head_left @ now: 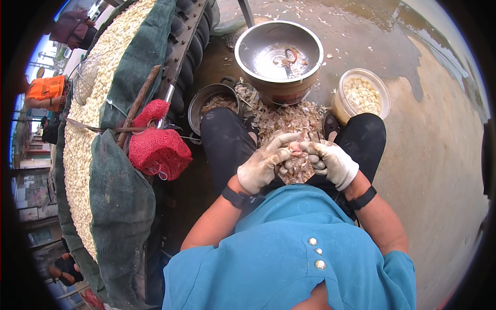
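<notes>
White-gloved left hand [262, 164] and right hand [330, 161] meet fingertip-to-fingertip, pinching garlic clove [295, 150] above knees.

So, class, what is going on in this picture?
A seated person in gloves holds a garlic clove between the left hand and right hand, over a heap of papery skins. Ahead stand a large metal bowl and a tub of peeled cloves. A long mound of garlic lies at the left.
</notes>
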Demonstrator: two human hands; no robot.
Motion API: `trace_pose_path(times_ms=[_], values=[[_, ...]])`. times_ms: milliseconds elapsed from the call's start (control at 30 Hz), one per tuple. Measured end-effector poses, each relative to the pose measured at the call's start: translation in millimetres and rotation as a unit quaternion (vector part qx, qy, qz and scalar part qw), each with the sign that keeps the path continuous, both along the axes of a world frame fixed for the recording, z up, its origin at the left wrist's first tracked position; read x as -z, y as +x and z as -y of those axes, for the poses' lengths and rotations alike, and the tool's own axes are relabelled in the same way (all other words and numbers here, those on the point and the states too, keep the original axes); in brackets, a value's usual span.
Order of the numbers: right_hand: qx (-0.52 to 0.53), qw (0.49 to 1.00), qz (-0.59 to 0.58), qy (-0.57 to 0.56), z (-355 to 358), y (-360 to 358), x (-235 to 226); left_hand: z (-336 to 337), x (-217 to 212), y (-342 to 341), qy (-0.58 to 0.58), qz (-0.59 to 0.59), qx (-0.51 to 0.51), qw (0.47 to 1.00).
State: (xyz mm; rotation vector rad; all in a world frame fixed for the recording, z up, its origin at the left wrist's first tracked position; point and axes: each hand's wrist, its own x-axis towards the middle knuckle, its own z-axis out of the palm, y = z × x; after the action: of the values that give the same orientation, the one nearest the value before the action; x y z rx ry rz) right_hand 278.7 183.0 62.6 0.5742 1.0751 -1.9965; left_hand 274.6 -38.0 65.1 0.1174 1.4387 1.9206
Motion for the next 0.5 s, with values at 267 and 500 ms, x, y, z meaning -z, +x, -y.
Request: trace_pose_path(times_ms=[267,500], values=[[-0.081,0.984,-0.072,0.142,10.2,2.0,-0.6,0.6,5.4,0.4,-0.018,-0.061,-0.014,0.998],[-0.187,0.808,-0.393,0.396,4.5,0.3,-5.9,2.5,0.1,-0.2,-0.035,-0.038,-0.034,0.998]])
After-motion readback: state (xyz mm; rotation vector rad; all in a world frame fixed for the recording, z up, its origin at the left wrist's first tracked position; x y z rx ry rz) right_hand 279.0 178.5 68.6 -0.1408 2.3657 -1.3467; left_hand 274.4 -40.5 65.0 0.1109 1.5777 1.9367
